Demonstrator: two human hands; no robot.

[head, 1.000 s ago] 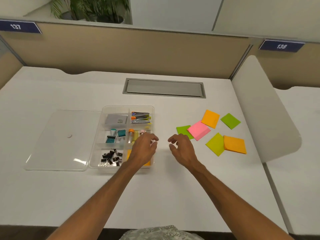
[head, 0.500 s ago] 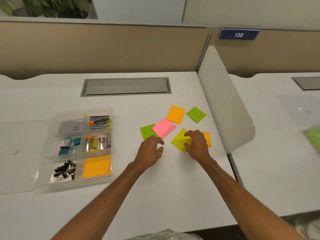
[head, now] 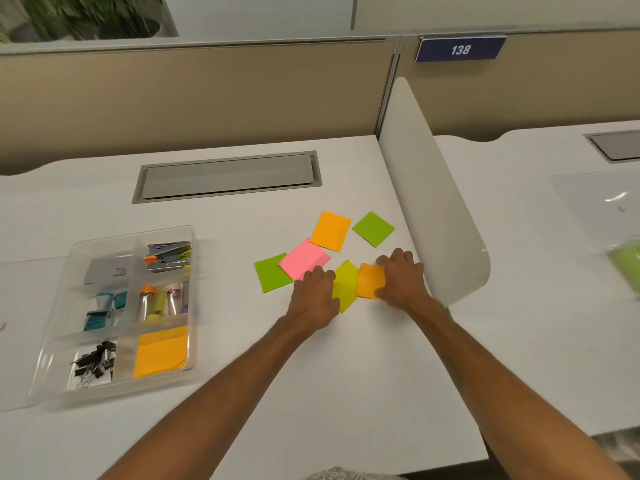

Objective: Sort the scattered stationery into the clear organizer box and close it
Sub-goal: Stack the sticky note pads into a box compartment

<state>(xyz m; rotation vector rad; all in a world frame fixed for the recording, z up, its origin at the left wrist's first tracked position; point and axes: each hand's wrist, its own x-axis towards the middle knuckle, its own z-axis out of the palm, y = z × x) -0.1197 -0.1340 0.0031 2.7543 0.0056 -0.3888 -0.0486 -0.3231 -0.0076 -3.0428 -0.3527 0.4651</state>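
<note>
The clear organizer box (head: 114, 388) stands open at the left, holding staplers (head: 168, 256), small tubes, black binder clips (head: 91, 362) and orange notes (head: 161, 349). Its lid (head: 20, 306) lies flat on its left. Sticky pads are scattered right of the box: orange (head: 330, 230), green (head: 373, 228), pink (head: 303, 259) and another green one (head: 272, 273). My left hand (head: 315, 296) is curled on the left edge of a yellow-green pad (head: 346, 284). My right hand (head: 401, 275) grips an orange pad (head: 370, 280), which overlaps the yellow-green pad's right edge.
A white curved divider panel (head: 433, 209) rises just right of my right hand. A grey cable hatch (head: 227, 176) is set in the desk behind the pads. On the neighbouring desk lie a clear sheet (head: 595, 202) and a blurred green thing (head: 627, 268).
Both hands left the organizer box and moved right to the pads. The right hand slid onto the orange pad, the left onto the yellow-green pad. The view swung right.
</note>
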